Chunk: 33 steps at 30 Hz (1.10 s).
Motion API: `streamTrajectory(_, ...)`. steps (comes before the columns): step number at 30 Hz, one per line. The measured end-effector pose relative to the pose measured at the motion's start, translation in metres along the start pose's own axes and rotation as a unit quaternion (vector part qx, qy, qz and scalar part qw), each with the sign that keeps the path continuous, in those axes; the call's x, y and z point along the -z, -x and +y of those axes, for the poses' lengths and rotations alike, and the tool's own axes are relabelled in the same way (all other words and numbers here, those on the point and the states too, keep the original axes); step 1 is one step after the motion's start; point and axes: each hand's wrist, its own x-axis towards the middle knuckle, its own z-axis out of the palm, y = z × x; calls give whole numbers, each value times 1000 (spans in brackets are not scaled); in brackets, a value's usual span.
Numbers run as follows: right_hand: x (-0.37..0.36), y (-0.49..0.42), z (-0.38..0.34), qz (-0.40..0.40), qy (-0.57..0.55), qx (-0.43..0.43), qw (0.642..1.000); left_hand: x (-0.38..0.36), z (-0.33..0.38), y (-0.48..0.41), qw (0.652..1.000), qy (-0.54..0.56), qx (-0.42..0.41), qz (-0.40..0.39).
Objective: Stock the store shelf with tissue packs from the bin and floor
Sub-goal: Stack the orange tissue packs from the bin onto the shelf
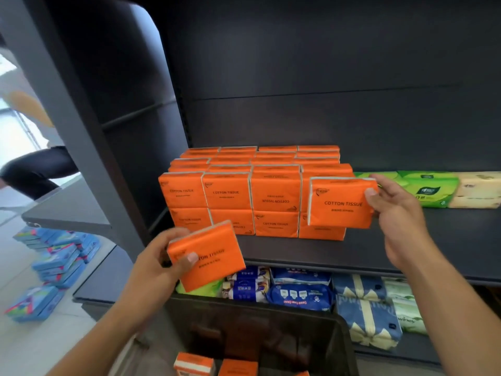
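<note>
**Item:** orange pack point(341, 203), marked "Cotton Tissue", upright and label forward. The right hand point(393, 204) grips its right end, holding it off the shelf point(433, 240) board, just in front of the right column of the orange stack point(244, 191).

**Second item:** tilted orange pack point(207, 256), gripped by the left hand point(162, 261), thumb across its face. It is below the shelf edge, over the bin point(271, 335).

**Stock on shelf:** the stack is four columns wide, two tiers high and several rows deep. Green packs point(423, 188) lie just beside it to the right.

**Reserve:** spare orange packs point(193, 363) in the bin; blue packs point(54, 261) piled on the floor to the left.

**Step, as judged:** placing in progress. The raised pack probably starts a new front row.

**Next move calls for:** lowering it square against the stack face with edges aligned, letting go, then bringing up the tilted one and turning it upright.
</note>
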Motion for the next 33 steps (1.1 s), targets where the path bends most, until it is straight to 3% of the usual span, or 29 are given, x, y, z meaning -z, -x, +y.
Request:
streamTrajectory(6,-15,2,-2,-18,-12,1,1000,27,58,-97,989,-23,-131,66)
streamTrajectory(9,-21,3,0,-37,-19,-1,999,34,74,-153,984,-29,-145,104)
streamTrajectory(18,-34,-5,2,-74,-55,9,996,7,68,-288,979,-113,-68,159)
streamTrajectory(26,-33,-13,2,-107,-68,27,992,-14,48,-332,961,-177,-36,210)
streamTrajectory(33,-43,-15,4,-117,-83,17,989,-22,45,-347,950,-231,-10,208)
